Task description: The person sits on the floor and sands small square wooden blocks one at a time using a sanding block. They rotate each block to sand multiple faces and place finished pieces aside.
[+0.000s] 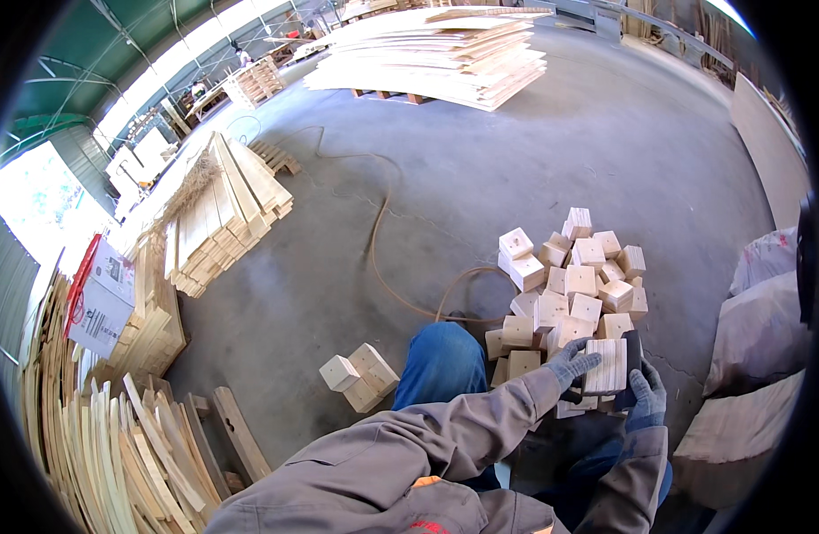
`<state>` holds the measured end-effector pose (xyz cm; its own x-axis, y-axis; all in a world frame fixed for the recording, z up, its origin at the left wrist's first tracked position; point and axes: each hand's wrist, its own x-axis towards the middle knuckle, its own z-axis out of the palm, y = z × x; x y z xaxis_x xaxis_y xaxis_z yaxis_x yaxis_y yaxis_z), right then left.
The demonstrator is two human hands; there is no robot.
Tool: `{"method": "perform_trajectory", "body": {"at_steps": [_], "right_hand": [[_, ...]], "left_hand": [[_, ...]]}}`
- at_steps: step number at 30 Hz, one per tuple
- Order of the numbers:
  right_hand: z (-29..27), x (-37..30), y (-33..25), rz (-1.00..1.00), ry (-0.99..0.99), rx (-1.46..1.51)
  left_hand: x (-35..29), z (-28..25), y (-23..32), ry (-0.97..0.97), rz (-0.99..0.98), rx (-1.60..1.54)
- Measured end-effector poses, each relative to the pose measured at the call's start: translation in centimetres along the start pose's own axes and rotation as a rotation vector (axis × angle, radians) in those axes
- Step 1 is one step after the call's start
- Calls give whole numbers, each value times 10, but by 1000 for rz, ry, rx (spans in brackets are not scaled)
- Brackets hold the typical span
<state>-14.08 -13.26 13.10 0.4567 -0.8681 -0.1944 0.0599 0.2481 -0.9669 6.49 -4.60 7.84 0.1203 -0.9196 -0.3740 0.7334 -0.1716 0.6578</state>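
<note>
My left hand (573, 363), in a grey glove, is closed on the left side of a wooden block (604, 367) with layered grain lines. At the block's right side, my gloved right hand (646, 397) grips a dark flat piece (633, 356), which stands upright against or very close to the block. The kind of the dark piece cannot be made out. Just beyond my hands lies a loose pile of pale wooden blocks (580, 280), several with a small dark mark on one face. A few more blocks (365, 377) sit on the floor left of my knee.
An orange-brown hose (380, 214) winds across the grey floor to the pile. Stacked boards (222, 214) and a white carton (102, 294) stand at left, with thin wood strips (129, 454) nearer. Sheets (436, 53) are stacked far ahead. Covered bundles (752, 347) stand at right.
</note>
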Motion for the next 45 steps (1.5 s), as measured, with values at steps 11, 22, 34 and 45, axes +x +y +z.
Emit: {"method": "perform_trajectory", "body": {"at_steps": [11, 22, 34, 45], "right_hand": [[20, -2, -26, 44, 53, -147], [19, 1, -30, 136, 14, -302], [-1, 6, -37, 76, 183, -265], [-20, 3, -32, 30, 168, -409]], "left_hand": [[18, -19, -22, 52, 84, 60], [5, -16, -17, -149, -110, -197], [73, -37, 35, 125, 156, -226], [106, -28, 20, -155, 144, -259]]}}
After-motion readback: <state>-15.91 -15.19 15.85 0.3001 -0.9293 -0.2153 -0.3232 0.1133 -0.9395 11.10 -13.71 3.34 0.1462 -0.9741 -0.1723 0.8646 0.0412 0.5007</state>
